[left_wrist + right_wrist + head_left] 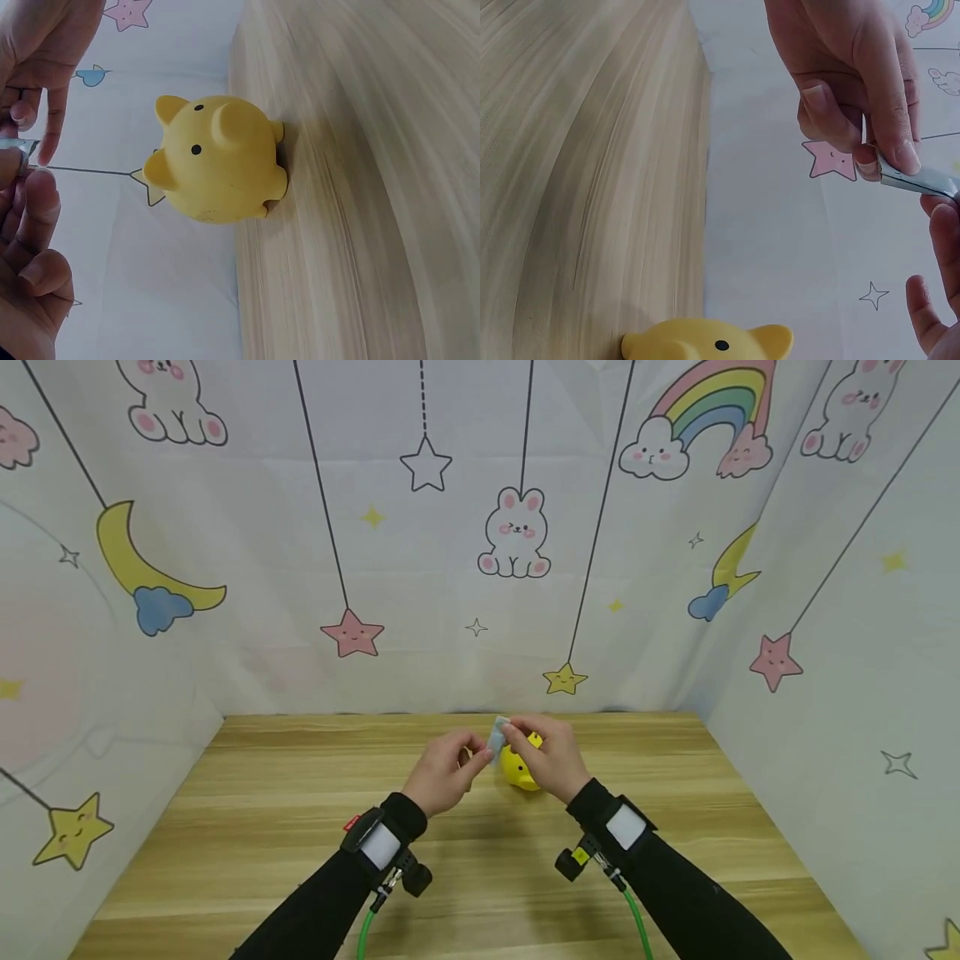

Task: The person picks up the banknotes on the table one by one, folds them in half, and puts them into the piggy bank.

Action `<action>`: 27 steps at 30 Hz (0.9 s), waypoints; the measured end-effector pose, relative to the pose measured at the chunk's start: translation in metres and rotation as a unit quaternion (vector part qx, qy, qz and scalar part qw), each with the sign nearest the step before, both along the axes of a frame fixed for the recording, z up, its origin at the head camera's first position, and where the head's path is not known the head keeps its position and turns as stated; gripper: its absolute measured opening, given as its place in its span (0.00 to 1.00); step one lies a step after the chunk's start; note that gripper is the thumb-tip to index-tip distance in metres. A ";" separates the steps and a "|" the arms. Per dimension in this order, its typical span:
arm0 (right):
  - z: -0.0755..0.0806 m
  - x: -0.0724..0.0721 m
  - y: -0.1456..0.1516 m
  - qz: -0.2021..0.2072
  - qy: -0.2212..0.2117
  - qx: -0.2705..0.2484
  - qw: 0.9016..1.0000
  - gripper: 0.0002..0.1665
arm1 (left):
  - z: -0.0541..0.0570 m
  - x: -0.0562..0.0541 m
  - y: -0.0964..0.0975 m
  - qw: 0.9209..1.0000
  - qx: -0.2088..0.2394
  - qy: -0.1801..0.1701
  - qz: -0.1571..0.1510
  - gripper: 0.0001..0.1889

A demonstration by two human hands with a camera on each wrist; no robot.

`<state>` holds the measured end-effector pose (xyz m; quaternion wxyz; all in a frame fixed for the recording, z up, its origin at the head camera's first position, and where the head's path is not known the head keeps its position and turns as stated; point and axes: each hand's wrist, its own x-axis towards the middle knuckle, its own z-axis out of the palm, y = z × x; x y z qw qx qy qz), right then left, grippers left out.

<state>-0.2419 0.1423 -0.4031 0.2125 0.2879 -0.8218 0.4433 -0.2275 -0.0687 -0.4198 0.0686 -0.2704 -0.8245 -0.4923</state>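
A pale blue-green folded paper slip [496, 739] is held up between both hands, over the table. My left hand [444, 770] pinches its lower end between thumb and finger, as the right wrist view shows at the slip [919, 180]. At the upper end, the thumb and fingers of my right hand [551, 756] grip it. Just behind the hands stands a yellow pig figure [217, 157], upright on its short legs. In the head view the right hand covers part of the pig; only its snout side shows at the bottom of the right wrist view.
The wood-grain table [300, 827] runs back to a white cloth backdrop [450, 677] printed with stars, rabbits and moons. Similar cloth rises along the left and right sides. Green cables [637, 914] hang from the wrist cameras.
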 end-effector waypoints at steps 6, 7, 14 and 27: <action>-0.001 0.000 0.006 -0.016 -0.025 -0.016 0.999 0.08 | -0.003 -0.001 0.005 1.000 0.010 -0.010 -0.003 0.06; 0.000 0.000 0.007 -0.017 -0.028 -0.017 0.999 0.08 | -0.004 -0.002 0.006 1.000 0.012 -0.013 -0.003 0.06; 0.000 0.000 0.018 -0.018 -0.049 -0.003 0.999 0.06 | -0.005 -0.006 0.013 0.999 -0.002 -0.032 -0.004 0.04; 0.008 -0.033 0.058 -0.117 -0.059 0.009 0.991 0.07 | -0.019 -0.040 0.037 0.993 -0.072 -0.052 0.073 0.33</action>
